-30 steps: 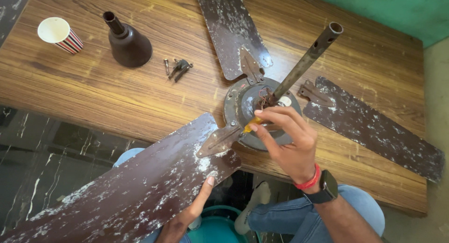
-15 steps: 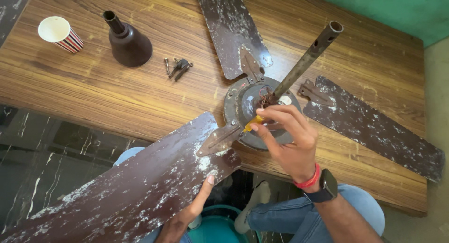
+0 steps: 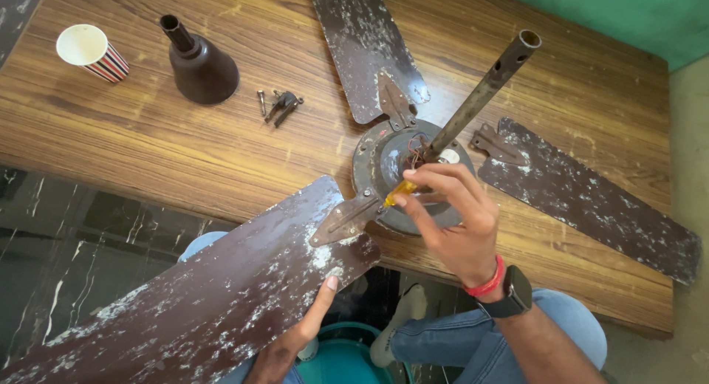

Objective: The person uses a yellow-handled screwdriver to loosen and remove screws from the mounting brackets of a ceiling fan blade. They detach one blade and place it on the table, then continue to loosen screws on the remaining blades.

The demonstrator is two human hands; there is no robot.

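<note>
An old brown ceiling fan lies on a wooden table (image 3: pixel 148 133), its round motor hub (image 3: pixel 380 162) near the front edge with a rusty down rod (image 3: pixel 480 96) sticking up. My right hand (image 3: pixel 450 221) grips a yellow-handled screwdriver (image 3: pixel 400 191), its tip at the bracket (image 3: pixel 347 220) of the nearest blade (image 3: pixel 192 303). That blade hangs over the table edge. My left hand (image 3: pixel 295 340) supports it from below, thumb on the blade's edge. Two more blades (image 3: pixel 365 44) (image 3: pixel 591 199) fan out across the table.
A brown bell-shaped fan canopy (image 3: pixel 199 63) stands at the back left beside a striped paper cup (image 3: pixel 92 52). Loose screws and small metal parts (image 3: pixel 279 105) lie between canopy and hub. Below the table edge are my knees in jeans and a teal bucket (image 3: pixel 347 362).
</note>
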